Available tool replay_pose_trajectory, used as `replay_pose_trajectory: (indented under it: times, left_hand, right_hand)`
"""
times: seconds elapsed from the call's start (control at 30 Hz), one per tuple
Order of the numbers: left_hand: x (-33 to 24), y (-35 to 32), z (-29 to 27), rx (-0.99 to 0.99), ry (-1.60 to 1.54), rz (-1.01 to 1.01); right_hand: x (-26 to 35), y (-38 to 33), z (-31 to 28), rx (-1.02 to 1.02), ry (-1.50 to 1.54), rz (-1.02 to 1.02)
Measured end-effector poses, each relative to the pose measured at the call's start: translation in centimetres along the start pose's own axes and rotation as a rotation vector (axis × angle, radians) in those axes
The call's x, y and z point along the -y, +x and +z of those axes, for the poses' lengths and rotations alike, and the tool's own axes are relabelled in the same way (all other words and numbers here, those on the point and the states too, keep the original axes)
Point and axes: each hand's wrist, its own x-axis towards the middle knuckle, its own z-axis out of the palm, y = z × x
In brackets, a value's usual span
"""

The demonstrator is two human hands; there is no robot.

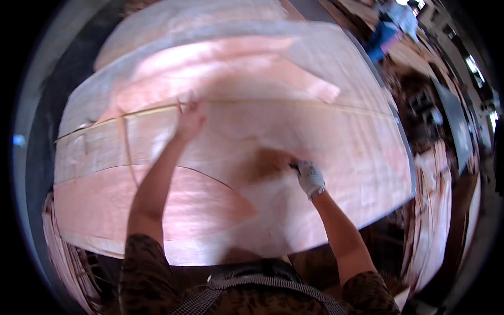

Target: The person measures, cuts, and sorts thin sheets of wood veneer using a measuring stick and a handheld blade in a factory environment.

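Observation:
A large pale wood veneer sheet [336,131] lies in front of me, with pinkish veneer pieces [131,202] over parts of it. My bare left hand [190,122] is at the long yellowish seam [247,101] that crosses the sheet. Its fingers are smeared by motion, so I cannot tell whether they grip the edge. My right hand [311,179], in a white glove, is closed on a small dark tool [295,165] low over the sheet. The tool's exact kind does not show. A brownish patch [270,161] lies just left of it, blurred.
A narrow veneer strip [125,142] hangs down from the seam at left. Stacked veneer sheets [433,210] stand at the right. Farther off at the upper right, a person in blue [386,34] is beside more wood pieces.

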Motion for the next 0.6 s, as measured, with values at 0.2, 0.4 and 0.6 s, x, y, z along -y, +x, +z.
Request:
replay_pose_trajectory:
  times: [0.2, 0.4, 0.6]
  left_hand:
    - [8.1, -17.2, -10.2, -0.323, -0.799, -0.668]
    - [6.1, -31.8, -9.6, -0.656, -0.867, -0.71]
    - [0.9, -52.6, -3.2, -0.656, -1.07, -1.117]
  right_hand:
    - [1.1, 2.6, 1.0, -0.033, -0.028, -0.112]
    - [-5.0, 4.8, 1.2, -0.049, 0.581, -0.271]
    - [2.0, -4.1, -2.4, -0.372, 0.337, -0.131]
